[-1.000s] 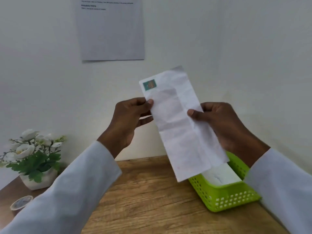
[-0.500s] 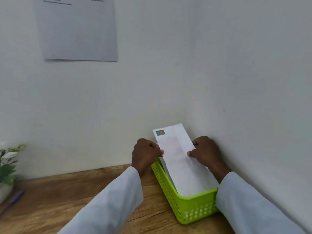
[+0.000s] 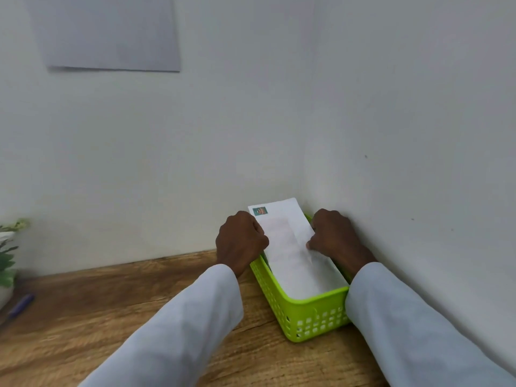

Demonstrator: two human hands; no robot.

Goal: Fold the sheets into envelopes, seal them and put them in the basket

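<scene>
One envelope (image 3: 290,247) in one basket (image 3: 310,317), gripped by two hands: left hand (image 3: 240,241), right hand (image 3: 333,236).

Plant (image 3: 7,258) cropped (pen (image 3: 21,304) blurred)

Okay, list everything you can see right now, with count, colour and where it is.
Envelope: one, white with a small green stamp at its far left corner, lying in the basket with its far end sticking up over the rim, held at both long edges.
Basket: one, lime green, on the table in the corner by the right wall.
Table: one, brown wood.
Paper: one, grey-white, on the back wall, upper left.
Plant: one, green leaves in a white pot, far left edge.
Pen: one, blue, blurred, on the table by the plant.
Sleeves: two, white.
Left hand: on the envelope's left edge.
Right hand: on its right edge.
</scene>
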